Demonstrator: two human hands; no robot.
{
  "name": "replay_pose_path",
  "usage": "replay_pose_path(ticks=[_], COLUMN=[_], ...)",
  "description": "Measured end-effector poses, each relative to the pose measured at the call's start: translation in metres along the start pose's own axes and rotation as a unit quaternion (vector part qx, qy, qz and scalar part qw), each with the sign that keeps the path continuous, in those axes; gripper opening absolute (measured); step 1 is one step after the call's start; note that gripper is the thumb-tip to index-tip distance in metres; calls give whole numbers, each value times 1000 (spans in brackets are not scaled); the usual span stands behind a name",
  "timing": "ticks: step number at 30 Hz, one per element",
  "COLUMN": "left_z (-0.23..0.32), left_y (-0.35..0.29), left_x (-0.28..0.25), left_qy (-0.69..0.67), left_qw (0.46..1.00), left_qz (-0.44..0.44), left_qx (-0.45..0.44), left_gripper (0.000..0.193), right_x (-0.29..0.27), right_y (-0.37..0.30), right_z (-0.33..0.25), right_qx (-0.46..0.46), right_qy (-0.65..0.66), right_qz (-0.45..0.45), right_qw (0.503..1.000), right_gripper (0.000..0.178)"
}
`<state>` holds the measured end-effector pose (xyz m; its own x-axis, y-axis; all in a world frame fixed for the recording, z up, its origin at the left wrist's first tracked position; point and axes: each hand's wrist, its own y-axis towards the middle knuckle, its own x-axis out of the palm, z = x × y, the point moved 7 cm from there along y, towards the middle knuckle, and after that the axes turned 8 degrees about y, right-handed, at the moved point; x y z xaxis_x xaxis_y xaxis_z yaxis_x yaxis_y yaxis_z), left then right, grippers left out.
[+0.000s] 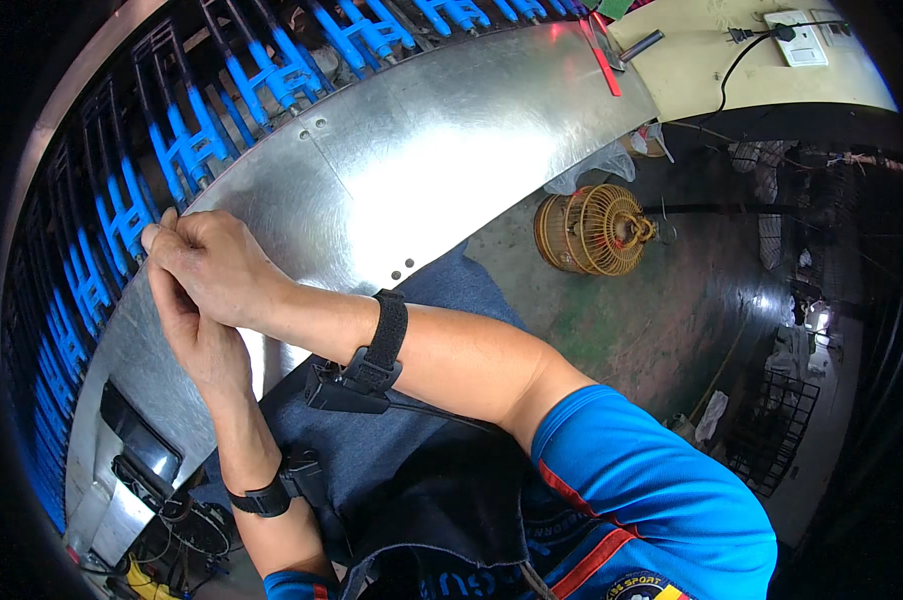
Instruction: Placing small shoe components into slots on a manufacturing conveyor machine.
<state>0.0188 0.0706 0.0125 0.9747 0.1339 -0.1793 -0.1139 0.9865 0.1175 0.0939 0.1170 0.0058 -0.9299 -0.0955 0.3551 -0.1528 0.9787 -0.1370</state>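
My hands meet at the far left edge of a shiny metal worktop (241, 200). My right hand (216, 262) crosses over my left, its fingers curled and pinched together at the tips. Partly covered beneath it, my left hand (186, 325) has its fingers drawn up to the same spot. Whatever they pinch is too small or hidden to make out. Just beyond the fingertips stands a row of blue forked metal pieces (193, 150) with dark upper parts, lined up along the worktop's curved edge.
A red-handled tool (601, 60) lies at the worktop's far right end, near a wall socket (799, 45) with a black cord. A bamboo birdcage (593, 230) is to the right, above the floor. A black device (141, 435) sits at the worktop's near left end.
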Motion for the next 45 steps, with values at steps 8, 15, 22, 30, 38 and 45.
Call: replay_pose_path(ticks=[8,15,22,30,38,45], left_z=[7,9,12,6,18,19], left_y=[3,5,4,8,8,9], left_x=[0,1,4,3,7,8], left_qy=[30,65,45,48,28,45], left_qw=[998,994,998,996,991,990], left_qz=[0,1,19,12,52,38], left_qx=[50,83,39,78,120,131], left_gripper=[42,35,34,41,31,30], right_x=[1,0,-1,-3,-4,-5], right_y=[0,0,1,0,1,2], right_z=[-1,-3,-3,-4,-3,-3], right_qx=[1,-7,-7,4,-1,-12], right_qy=[10,-2,10,9,-4,-7], right_qz=[-4,-6,-10,-11,-11,0], right_qw=[1000,1000,1000,1000,1000,1000], right_gripper=[49,49,48,49,49,50])
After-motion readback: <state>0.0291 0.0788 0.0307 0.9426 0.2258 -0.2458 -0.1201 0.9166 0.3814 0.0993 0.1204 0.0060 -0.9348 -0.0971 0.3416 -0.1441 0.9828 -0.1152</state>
